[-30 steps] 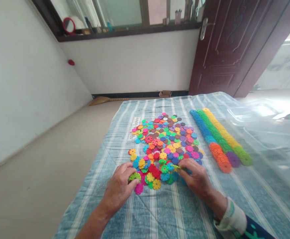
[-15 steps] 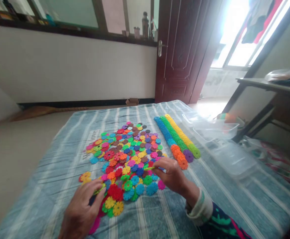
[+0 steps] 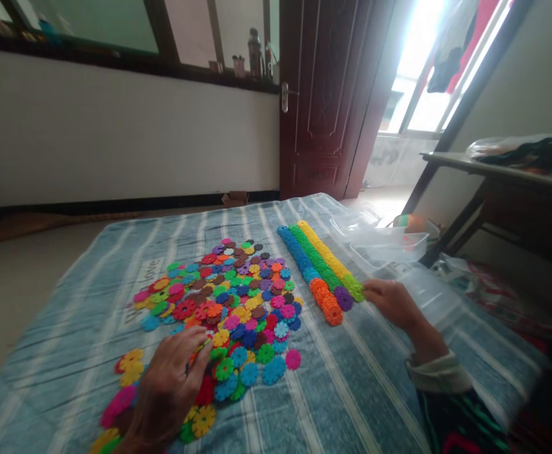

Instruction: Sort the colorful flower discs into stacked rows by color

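A loose pile of colourful flower-shaped discs [image 3: 238,302] lies on the striped cloth. Right of it run three overlapping rows: a blue row [image 3: 299,255] ending in orange, a green row [image 3: 316,258] ending in purple, and a yellow row [image 3: 325,249] ending in lime green. My right hand [image 3: 392,302] is at the near end of the yellow row, fingers pinched on a lime green disc there. Over the pile's near left part, my left hand [image 3: 171,378] is closed round a few discs, with a yellow-green edge showing between thumb and fingers.
Clear plastic boxes [image 3: 389,246] and a clear lid [image 3: 429,293] sit on the right side of the striped cloth [image 3: 342,391]. A dark shelf [image 3: 493,167] stands at the right. Behind are a red-brown door [image 3: 323,145] and a small cardboard box [image 3: 235,199] on the floor.
My right hand has moved from the pile rightward to the end of the yellow row. My left hand has moved slightly up and right over the pile. The view has shifted to the right.
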The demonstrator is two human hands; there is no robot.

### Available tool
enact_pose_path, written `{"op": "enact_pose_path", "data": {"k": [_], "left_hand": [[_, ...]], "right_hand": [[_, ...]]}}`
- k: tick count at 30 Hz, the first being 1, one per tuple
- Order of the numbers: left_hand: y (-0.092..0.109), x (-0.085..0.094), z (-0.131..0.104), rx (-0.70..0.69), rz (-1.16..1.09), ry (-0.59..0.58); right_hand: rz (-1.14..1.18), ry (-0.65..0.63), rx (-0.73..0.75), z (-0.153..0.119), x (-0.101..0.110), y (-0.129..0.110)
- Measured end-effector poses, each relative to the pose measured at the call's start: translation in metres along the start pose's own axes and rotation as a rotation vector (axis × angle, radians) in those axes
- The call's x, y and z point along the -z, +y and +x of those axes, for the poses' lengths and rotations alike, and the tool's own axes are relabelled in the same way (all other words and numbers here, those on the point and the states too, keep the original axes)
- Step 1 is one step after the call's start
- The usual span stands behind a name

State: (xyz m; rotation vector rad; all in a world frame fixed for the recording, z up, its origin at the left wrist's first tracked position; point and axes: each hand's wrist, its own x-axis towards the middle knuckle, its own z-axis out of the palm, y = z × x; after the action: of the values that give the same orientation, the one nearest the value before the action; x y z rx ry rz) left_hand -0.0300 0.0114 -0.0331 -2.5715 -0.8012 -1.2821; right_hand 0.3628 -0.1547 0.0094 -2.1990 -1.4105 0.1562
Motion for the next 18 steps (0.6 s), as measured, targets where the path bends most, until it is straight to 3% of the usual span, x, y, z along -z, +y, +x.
{"op": "enact_pose_path", "data": {"k": [6,11,18], "left_hand": [[0.017,-0.001,0.006,0.129,-0.124,-0.046],[0.033,0.000,0.010,0.116,-0.160,-0.053],[0.037,-0.001,0.006,0.060,-0.153,-0.048]], "right_hand": [[-0.052,-0.099,-0.116,0.006,-0.005,0.022],[-0.124,-0.064,-0.174,0.008,-0.013,0.025],[-0.199,-0.001,-0.226,0.008,-0.021,0.030]]}}
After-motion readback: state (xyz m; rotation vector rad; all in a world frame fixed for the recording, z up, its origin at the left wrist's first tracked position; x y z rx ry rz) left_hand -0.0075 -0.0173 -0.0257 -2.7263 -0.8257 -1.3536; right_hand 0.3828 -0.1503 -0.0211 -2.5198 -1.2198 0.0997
